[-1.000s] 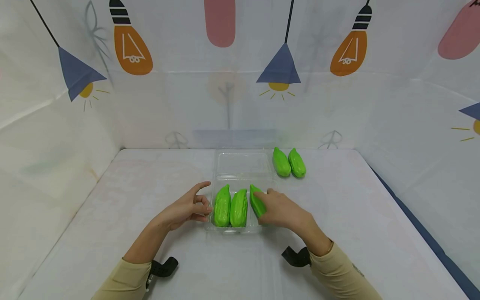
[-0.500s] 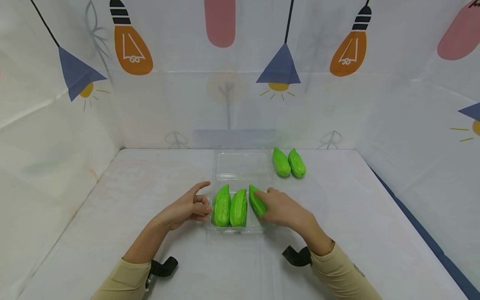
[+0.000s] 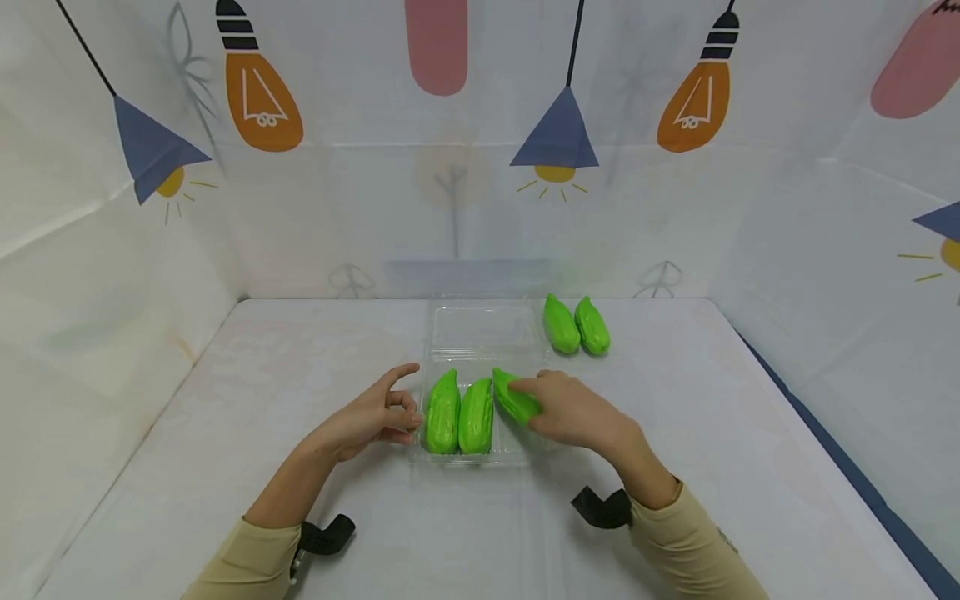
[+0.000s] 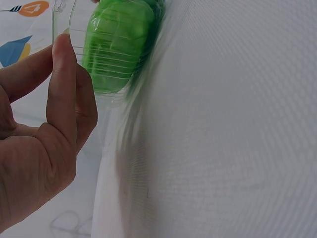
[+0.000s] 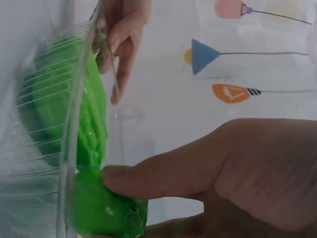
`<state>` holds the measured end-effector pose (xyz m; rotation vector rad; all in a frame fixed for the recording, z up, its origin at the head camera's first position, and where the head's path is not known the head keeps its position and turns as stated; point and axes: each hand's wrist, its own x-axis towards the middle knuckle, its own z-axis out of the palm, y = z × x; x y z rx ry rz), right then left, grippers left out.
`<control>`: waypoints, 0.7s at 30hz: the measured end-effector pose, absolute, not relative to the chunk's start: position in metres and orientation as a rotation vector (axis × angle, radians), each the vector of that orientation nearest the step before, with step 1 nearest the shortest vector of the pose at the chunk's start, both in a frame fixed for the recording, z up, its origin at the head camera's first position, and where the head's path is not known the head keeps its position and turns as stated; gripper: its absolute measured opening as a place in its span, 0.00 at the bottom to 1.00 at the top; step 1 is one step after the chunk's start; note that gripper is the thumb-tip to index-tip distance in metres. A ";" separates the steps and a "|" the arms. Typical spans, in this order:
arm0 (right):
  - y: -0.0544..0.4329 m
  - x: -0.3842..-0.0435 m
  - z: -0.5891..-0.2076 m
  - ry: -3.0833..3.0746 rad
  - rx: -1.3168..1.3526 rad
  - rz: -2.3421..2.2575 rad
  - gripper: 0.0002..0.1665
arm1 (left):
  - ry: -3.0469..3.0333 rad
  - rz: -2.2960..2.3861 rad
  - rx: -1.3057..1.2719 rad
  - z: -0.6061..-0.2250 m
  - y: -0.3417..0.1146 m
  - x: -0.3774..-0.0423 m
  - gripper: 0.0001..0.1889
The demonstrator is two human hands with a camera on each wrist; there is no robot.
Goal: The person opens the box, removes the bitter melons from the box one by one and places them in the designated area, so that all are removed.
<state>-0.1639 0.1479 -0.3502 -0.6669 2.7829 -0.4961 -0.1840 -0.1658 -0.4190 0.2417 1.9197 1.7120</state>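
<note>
A clear plastic clamshell box (image 3: 517,458) lies with its lid folded back on the table. Two green bitter melons (image 3: 442,412) (image 3: 476,417) lie side by side in its left part. My right hand (image 3: 573,408) grips a third bitter melon (image 3: 516,398) at the box's right side, slanted, its pointed tip toward the upper left. In the right wrist view the thumb presses on this melon (image 5: 111,208), by the box's rim. At the box's left edge my left hand (image 3: 378,417) pinches the rim between thumb and fingers, as the left wrist view shows, with its index finger stretched out.
Two more bitter melons (image 3: 562,325) (image 3: 594,327) lie at the back of the white table (image 3: 315,333), right of the transparent lid (image 3: 480,329). White cloth walls with printed lamps and bulbs stand around the table.
My right hand has shifted slightly right and away from me, and its bitter melon has turned to a stronger slant, tip moving left. My left hand keeps its place at the rim.
</note>
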 end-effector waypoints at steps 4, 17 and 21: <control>0.149 -0.166 -0.347 2.775 -0.717 -0.529 0.33 | 1.921 1.710 0.245 -0.419 -0.166 -0.184 0.49; 0.157 -0.170 -0.340 2.759 -0.761 -0.656 0.32 | 1.931 1.701 0.212 -0.419 -0.165 -0.185 0.47; 0.160 -0.171 -0.339 2.753 -0.753 -0.693 0.32 | 1.917 1.709 0.213 -0.418 -0.164 -0.184 0.47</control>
